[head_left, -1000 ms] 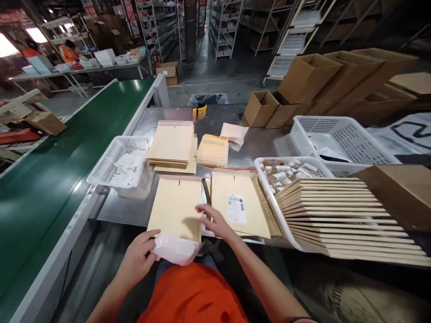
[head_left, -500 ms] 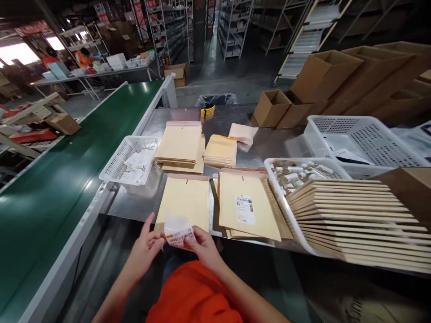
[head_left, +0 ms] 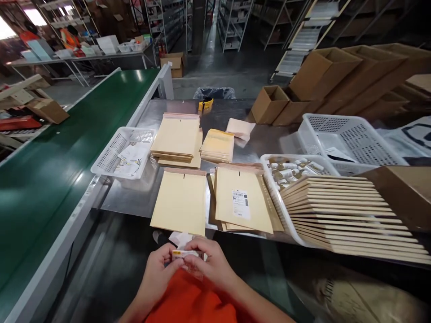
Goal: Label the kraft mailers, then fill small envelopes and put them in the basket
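Note:
Close to my body, a printed label [head_left: 178,254] with its white backing is pinched between both hands. My left hand [head_left: 160,265] grips its left edge, while the fingers of my right hand [head_left: 209,259] close over its right side and hide part of the print. Just beyond lies a blank padded envelope [head_left: 180,199] at the table's front edge. To its right, another padded envelope [head_left: 225,197] bears a white shipping label [head_left: 241,204] and rests on more envelopes.
A white basket [head_left: 97,168] with labels stands left, beside the green conveyor [head_left: 63,130]. Behind are stacked envelopes [head_left: 177,134] and smaller yellow mailers [head_left: 218,146]. On the right, small bottles [head_left: 286,172] fill a basket, with many envelopes [head_left: 350,215] fanned over it. Cardboard boxes [head_left: 269,105] stand behind.
Both hands have drawn the label down and toward my body, off the blank envelope. My left hand has moved right and closed on the label. The view has shifted slightly.

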Available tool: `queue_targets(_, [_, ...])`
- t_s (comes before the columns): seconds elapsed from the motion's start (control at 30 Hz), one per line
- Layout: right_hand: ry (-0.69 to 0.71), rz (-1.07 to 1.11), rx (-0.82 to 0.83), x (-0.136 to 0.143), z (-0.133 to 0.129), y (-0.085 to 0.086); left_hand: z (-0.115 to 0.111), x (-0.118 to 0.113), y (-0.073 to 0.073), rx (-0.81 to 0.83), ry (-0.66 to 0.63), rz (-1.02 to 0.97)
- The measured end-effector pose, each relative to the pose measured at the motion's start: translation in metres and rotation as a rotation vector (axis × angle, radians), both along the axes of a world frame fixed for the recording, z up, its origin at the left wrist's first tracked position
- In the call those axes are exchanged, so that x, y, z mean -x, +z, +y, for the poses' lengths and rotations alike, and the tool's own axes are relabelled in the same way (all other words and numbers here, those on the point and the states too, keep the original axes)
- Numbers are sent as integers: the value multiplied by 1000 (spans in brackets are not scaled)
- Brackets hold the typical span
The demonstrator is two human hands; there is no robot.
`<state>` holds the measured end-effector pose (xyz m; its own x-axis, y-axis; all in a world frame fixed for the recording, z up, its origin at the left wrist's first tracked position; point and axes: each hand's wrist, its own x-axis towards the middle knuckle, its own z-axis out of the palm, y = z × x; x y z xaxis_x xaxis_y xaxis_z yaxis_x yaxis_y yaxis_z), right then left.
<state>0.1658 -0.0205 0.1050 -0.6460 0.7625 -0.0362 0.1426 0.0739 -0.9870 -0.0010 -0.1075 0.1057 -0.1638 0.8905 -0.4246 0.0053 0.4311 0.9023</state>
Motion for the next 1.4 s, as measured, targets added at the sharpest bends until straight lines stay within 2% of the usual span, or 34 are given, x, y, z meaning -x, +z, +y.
queue_targets(0.13, [-59, -55, 127, 13, -10, -23, 4, 2, -23, 36, 73, -41])
queue_targets(0.2, [-102, -86, 91, 27, -9, -42, 8, 8, -41, 38, 122, 23])
queue_targets(0.27, [-137, -129, 21, 45, 4, -63, 11, 16, -62, 58, 196, 89])
queue_targets(0.33, [-182, -227, -61, 64, 29, -85, 14, 24, -86, 101, 256, 107])
queue_targets(0.4, [-262, -397, -167, 83, 66, -104, 15, 29, -109, 155, 286, 61])
queue_targets(0.5, [-367, -584, -322, 104, 122, -123, 11, 31, -141, 215, 278, -26])
queue_targets(0.57, [-377, -614, -379, 112, 148, -132, 3, 31, -158, 226, 241, -66])
queue_targets(0.67, [-351, -633, -445, 114, 165, -144, -17, 34, -173, 248, 90, -87])
queue_targets(0.77, [-339, -673, -509, 111, 162, -153, -40, 43, -169, 247, -73, 12])
queue_targets(0.87, [-319, -766, -584, 109, 148, -160, -47, 57, -147, 97, -110, 295])
queue_targets(0.93, [-234, -801, -668, 109, 133, -164, -35, 67, -131, -22, -129, 492])
queue_targets(1.0, [-21, -756, -788, 110, 120, -167, -12, 76, -122, -91, -256, 601])
queue_targets(1.07, [204, -694, -849, 108, 117, -170, 13, 82, -122, -69, -410, 637])
queue_targets(1.1, [250, -697, -838, 107, 121, -169, 22, 84, -124, -49, -456, 642])
queue_targets(1.13, [234, -734, -806, 105, 126, -168, 29, 85, -127, -28, -481, 643])
queue_targets(1.2, [74, -859, -708, 101, 137, -163, 35, 86, -133, -6, -481, 635])
queue_targets(1.27, [-19, -917, -644, 95, 132, -159, 36, 87, -138, 18, -455, 612])
queue_targets(1.33, [78, -838, -659, 90, 106, -159, 36, 89, -137, 23, -410, 562])
queue_targets(1.4, [222, -662, -726, 86, 69, -163, 36, 92, -128, -5, -333, 487])
